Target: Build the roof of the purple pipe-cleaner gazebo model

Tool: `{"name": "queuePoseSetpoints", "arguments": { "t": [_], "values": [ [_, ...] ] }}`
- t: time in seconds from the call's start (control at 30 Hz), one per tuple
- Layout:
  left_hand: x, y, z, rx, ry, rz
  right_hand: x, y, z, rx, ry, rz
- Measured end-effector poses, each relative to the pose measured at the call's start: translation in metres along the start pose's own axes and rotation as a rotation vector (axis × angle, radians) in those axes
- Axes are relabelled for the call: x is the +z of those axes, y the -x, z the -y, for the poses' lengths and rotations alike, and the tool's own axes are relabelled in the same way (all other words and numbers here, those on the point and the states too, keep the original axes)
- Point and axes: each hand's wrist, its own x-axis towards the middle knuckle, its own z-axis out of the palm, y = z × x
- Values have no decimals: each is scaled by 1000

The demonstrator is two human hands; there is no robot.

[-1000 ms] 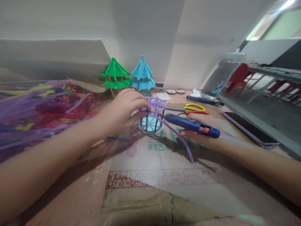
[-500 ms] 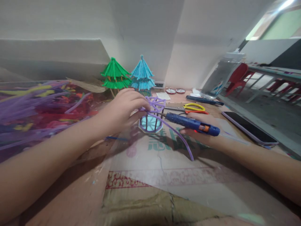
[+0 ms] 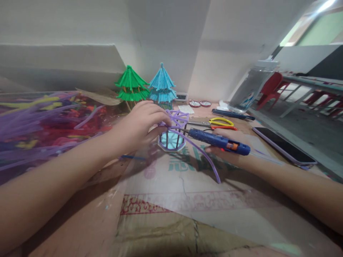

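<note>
Left hand (image 3: 150, 121): thumb and fingers pinched on a purple strip (image 3: 211, 163) at the upper rim of the frame (image 3: 173, 140), whose pale base sits on the board (image 3: 160, 182). Right hand (image 3: 232, 134): curled around a blue glue gun (image 3: 218, 140), nozzle at the strip near the left fingertips; contact unclear. Beneath, large green Chinese characters (image 3: 179, 162) on the board, part covered, not surely legible; nearer, a red scrollwork band (image 3: 187, 202). Beyond: scissors (image 3: 222, 125), green model (image 3: 132, 80), blue model (image 3: 162, 80). Right: phone (image 3: 284, 144), dark screen; clear bottle (image 3: 246, 85), its blue-red-white label (image 3: 248, 100) too small to read.
</note>
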Motion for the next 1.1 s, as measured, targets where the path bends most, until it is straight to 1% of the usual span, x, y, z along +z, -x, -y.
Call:
{"name": "queuePoseSetpoints", "arguments": {
  "t": [0.2,0.4,0.53,0.67,0.77,0.9,1.1],
  "values": [
    [1,0,1,4,6,-1,0,-1,-1,-8,23,34],
    [0,0,1,0,6,3,-1,0,2,-42,43,12],
    [0,0,1,-3,12,5,1,2,-5,-95,38,-2],
    [0,-1,1,0,7,8,2,4,-12,-111,47,20],
    [0,0,0,-2,-1,11,1,2,-8,-70,35,16],
    [-1,0,0,-13,0,12,-1,0,-1,29,23,43],
    [0,0,1,-19,6,17,5,0,-7,128,38,57]
  ]
}}
